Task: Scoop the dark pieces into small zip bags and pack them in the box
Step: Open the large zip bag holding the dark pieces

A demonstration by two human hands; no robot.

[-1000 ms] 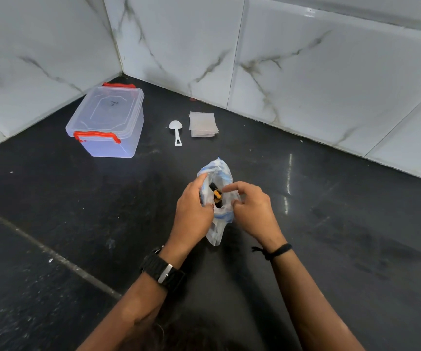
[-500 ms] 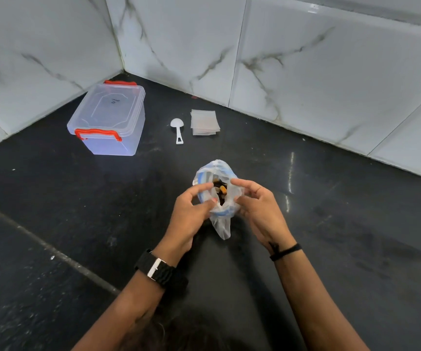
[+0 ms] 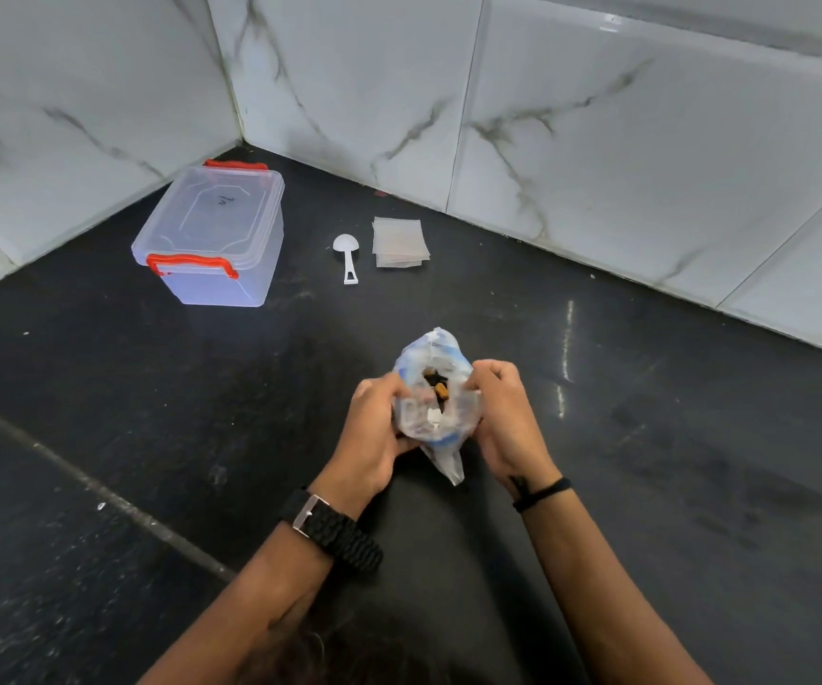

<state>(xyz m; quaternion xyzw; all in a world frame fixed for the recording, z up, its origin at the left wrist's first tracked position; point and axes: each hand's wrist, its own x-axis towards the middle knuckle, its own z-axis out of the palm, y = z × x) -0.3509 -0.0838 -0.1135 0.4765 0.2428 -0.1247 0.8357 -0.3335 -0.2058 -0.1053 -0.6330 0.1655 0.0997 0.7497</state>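
A clear and blue plastic bag (image 3: pixel 441 440) stands on the black floor in front of me, its mouth held wide. Dark pieces (image 3: pixel 436 385) and an orange one show inside. My left hand (image 3: pixel 374 432) grips the bag's left side and my right hand (image 3: pixel 505 417) grips its right side. A white scoop (image 3: pixel 348 257) lies further back, bowl away from me. A small stack of clear zip bags (image 3: pixel 399 242) lies just right of the scoop. The clear box (image 3: pixel 211 234) with red clips sits at the back left, its lid on.
White marble-look wall tiles (image 3: pixel 596 140) meet in a corner behind the box. A pale grout line (image 3: pixel 102 491) crosses the black floor at the left. A watch is on my left wrist, a black band on my right.
Both hands have slid down the bag's sides and pulled its mouth wider open. The view has shifted slightly; box, scoop and zip bags lie where they were.
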